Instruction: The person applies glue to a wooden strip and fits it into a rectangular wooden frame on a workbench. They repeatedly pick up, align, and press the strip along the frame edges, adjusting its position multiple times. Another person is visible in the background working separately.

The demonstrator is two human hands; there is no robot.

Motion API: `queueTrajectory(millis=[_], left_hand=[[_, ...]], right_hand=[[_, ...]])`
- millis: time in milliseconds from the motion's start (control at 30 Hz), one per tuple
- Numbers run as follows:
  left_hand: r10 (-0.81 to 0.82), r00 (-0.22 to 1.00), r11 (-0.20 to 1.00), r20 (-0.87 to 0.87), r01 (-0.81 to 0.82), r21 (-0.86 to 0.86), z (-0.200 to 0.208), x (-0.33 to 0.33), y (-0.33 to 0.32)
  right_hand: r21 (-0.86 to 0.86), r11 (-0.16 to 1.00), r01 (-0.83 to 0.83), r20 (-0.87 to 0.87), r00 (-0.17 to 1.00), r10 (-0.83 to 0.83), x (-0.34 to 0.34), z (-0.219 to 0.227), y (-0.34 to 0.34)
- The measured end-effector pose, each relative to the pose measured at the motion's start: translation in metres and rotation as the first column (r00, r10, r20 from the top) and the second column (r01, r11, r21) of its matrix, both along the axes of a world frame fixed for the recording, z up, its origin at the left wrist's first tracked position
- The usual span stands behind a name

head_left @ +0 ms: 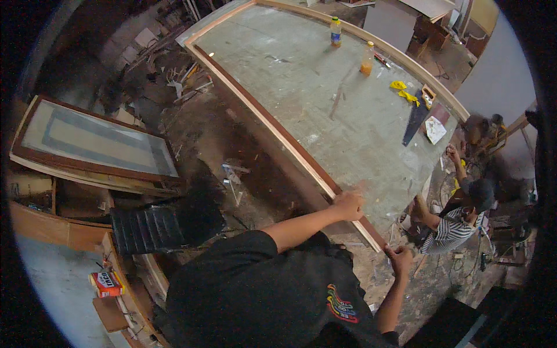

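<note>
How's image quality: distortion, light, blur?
Head view: the far wooden edge strip looks bowed by the fisheye, with black vignetting at the rim; head view: dim, uneven light, the black chair sinking into shadow on its right; head view: left hand looks slightly soft, motion or focus unclear.

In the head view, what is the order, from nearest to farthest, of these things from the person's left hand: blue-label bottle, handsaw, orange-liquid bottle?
From the left hand:
1. Handsaw: ahead and to the right.
2. Orange-liquid bottle: farther ahead, slightly to the right.
3. Blue-label bottle: farthest, beyond the orange-liquid one and to its left.
</note>
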State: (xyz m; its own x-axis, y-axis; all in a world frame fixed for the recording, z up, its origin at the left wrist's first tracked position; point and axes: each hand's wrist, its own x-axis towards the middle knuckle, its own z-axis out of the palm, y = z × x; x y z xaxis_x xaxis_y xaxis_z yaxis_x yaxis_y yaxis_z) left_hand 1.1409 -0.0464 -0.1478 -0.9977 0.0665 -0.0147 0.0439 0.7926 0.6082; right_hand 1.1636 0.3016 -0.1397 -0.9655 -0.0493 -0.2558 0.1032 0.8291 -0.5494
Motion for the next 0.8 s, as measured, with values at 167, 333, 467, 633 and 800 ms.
queueTrajectory(millis=[167,333,467,633,800], left_hand=[[-0.013,0.999,1.0,0.041,0.013,-0.001,0.011,0.0,-0.002],[-0.056,0.995,0.994,0.082,0.064,-0.093,-0.003,-0.004,0.0],[0.013,0.974,0.998,-0.227,-0.027,-0.058,-0.017,-0.005,0.004],[0.016,0.986,1.0,-0.163,-0.016,-0.003,-0.016,0.001,0.006],[0.082,0.981,0.997,-0.173,-0.078,0.025,-0.013,0.004,0.006]], right_hand=[[0.001,1.0,0.001,0.024,1.0,-0.001,-0.005,-0.013,-0.009],[-0.083,0.996,-0.012,0.029,0.999,0.014,-0.014,-0.013,-0.022],[-0.152,0.988,0.019,0.08,0.997,-0.007,-0.011,-0.012,-0.044],[-0.124,0.99,0.06,0.093,0.994,-0.049,-0.004,-0.017,-0.058],[-0.123,0.992,-0.036,-0.181,0.983,0.014,0.001,-0.025,-0.058]])
